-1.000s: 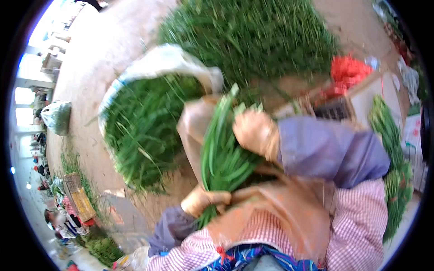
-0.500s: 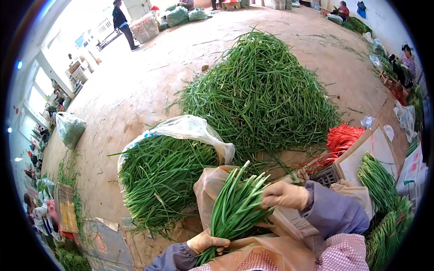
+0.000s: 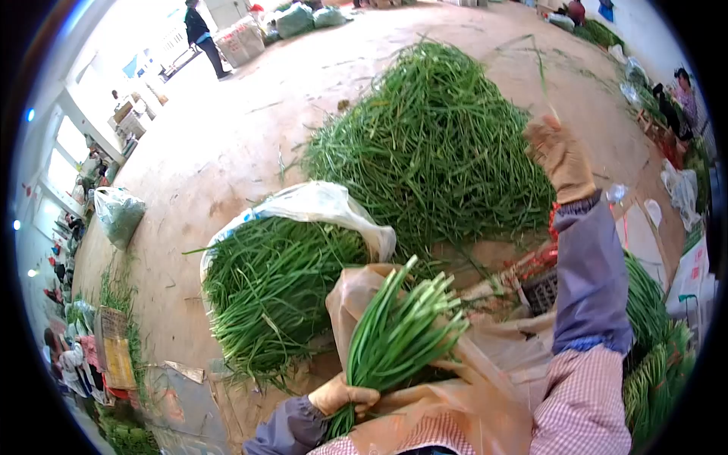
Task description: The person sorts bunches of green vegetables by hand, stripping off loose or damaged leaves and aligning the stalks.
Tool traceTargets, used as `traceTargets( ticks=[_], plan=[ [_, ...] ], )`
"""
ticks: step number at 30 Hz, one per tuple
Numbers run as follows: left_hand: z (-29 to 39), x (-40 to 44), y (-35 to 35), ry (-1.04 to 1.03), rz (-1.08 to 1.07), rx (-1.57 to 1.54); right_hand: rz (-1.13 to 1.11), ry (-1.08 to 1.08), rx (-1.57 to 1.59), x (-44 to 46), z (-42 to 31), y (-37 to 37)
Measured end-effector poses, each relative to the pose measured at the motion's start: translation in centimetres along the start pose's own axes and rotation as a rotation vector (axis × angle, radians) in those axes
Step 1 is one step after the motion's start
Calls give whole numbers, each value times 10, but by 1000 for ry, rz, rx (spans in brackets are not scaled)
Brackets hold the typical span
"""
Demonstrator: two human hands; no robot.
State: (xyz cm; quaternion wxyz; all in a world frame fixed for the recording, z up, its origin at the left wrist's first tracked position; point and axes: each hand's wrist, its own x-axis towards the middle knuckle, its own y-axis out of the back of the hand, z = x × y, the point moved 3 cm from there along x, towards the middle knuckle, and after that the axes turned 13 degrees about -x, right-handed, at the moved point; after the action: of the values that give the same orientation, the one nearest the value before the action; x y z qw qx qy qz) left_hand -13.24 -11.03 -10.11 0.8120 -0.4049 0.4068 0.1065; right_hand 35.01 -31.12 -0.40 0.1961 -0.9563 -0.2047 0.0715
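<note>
Near the bottom centre, my gloved left hand [image 3: 343, 395] is wrapped round a bunch of long green stalks [image 3: 394, 334], whose pale ends fan up and right. My gloved right hand [image 3: 560, 155] is stretched out at the right edge of a large green heap [image 3: 432, 144]. A thin stalk [image 3: 541, 72] rises from its fingertips, and the fingers look bent together. A white plastic sack [image 3: 303, 201] full of green stalks stands to the left of the held bunch.
Tied green bundles [image 3: 648, 379] lie at the right beside a white board [image 3: 641, 235]. A dark crate [image 3: 540, 292] is below my right forearm. A filled bag [image 3: 119, 216] stands at the left. A person [image 3: 203, 38] stands at the back, and another person [image 3: 685, 98] is at the right.
My right hand has moved from the bunch up and away to the heap's right side, with a thin stalk now at its fingers. My left hand still holds the bunch. The view has tilted up.
</note>
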Motion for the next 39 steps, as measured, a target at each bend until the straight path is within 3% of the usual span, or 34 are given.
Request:
traceTargets(
  ticks=[3, 5, 9, 11, 13, 15, 17, 19, 20, 21, 23, 25, 26, 29, 30, 31, 33, 35, 36, 37, 38, 39],
  plan=[
    [19, 4, -12, -84, 119, 48, -146, -274, -247, -41, 69, 5],
    [44, 5, -32, -192, 111, 60, -289, -521, -221, -107, 104, -13],
    [87, 12, -56, -373, 65, 266, -549, -734, 59, -204, 198, -5],
    [93, 13, -65, -519, 109, 513, -527, -857, 349, -228, 233, -26],
    [85, 16, -64, -665, 221, 780, -444, -733, 540, -220, 251, -48],
    [69, 9, -59, -815, 351, 1319, -418, -624, 709, -209, 264, -69],
    [39, 2, -58, -635, 493, 1597, -451, -516, 863, -197, 276, -80],
    [0, 1, -43, -624, 431, 1818, -449, -569, 870, -202, 288, -74],
    [-15, 1, -43, -515, 443, 1853, -389, -632, 942, -206, 287, -75],
    [-25, -2, -44, -405, 459, 1881, -443, -547, 827, -210, 271, -78],
    [-28, -8, -47, -396, 368, 1844, -377, -686, 852, -219, 247, -84],
    [-24, -14, -46, -417, 260, 1866, -504, -649, 954, -216, 241, -88],
    [-20, -18, -48, -280, 254, 1897, -512, -641, 961, -216, 242, -89],
    [16, -34, -50, -424, -61, 1683, -504, -624, 965, -215, 250, -91],
    [32, -41, -54, -351, -76, 1674, -493, -620, 966, -214, 253, -90],
    [45, -45, -58, -440, -73, 1595, -485, -616, 967, -214, 256, -89],
    [69, -51, -53, -423, 83, 1472, -476, -605, 963, -214, 259, -90],
    [91, -52, -64, -569, 267, 1246, -476, -609, 968, -213, 261, -93],
    [101, -43, -58, -897, 316, 1352, -478, -612, 971, -212, 262, -93],
    [107, -34, -73, -972, 489, 1324, -480, -613, 975, -212, 264, -95],
    [111, -15, -70, -1067, 523, 1300, -484, -617, 982, -211, 266, -95],
    [109, 7, -68, -998, 481, 1390, -484, -619, 985, -209, 267, -96]
  ],
)
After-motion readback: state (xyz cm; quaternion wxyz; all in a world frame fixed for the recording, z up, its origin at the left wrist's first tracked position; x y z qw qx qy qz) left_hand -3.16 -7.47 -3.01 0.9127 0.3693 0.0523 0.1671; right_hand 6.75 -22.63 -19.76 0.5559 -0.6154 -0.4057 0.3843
